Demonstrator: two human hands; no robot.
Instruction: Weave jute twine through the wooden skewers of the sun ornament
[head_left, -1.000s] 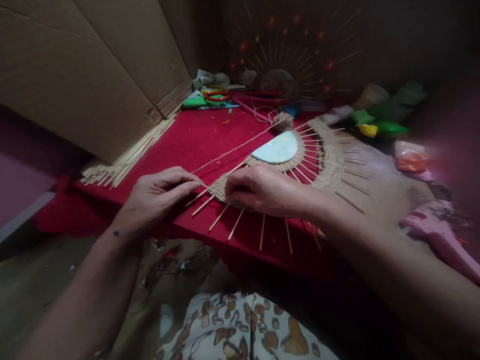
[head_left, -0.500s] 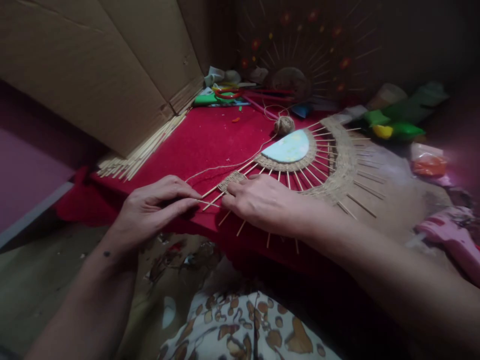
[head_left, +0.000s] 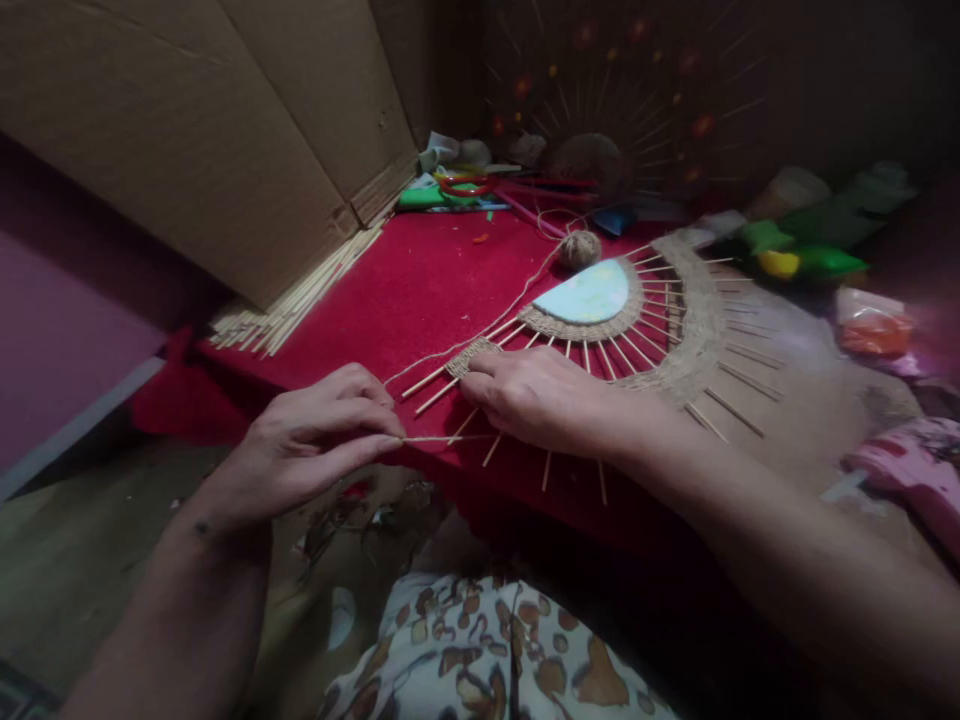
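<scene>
My left hand (head_left: 330, 435) pinches a strand of twine (head_left: 442, 438) between thumb and fingers, and the strand runs taut to the right, under my other hand. My right hand (head_left: 536, 395) is closed on the woven band of a half-round stick frame (head_left: 697, 320), beside its left end; the fingertips partly hide the weave. Thin sticks fan out from a pale blue half-disc (head_left: 589, 293) edged with woven twine. A wide woven band crosses the sticks farther out. From a ball of twine (head_left: 580, 250) behind the disc, a line leads toward my left hand.
A bundle of loose sticks (head_left: 300, 290) lies by the cardboard (head_left: 187, 130) at left. Red-handled scissors (head_left: 465, 186) and other items sit at the back of the red cloth (head_left: 420, 270). A pink glue gun (head_left: 911, 475) and an orange packet (head_left: 874, 325) are at right.
My left hand has drawn the twine down, away from the stick ends, and it now stretches straight below them. The right hand stays at the woven band. The view has shifted slightly.
</scene>
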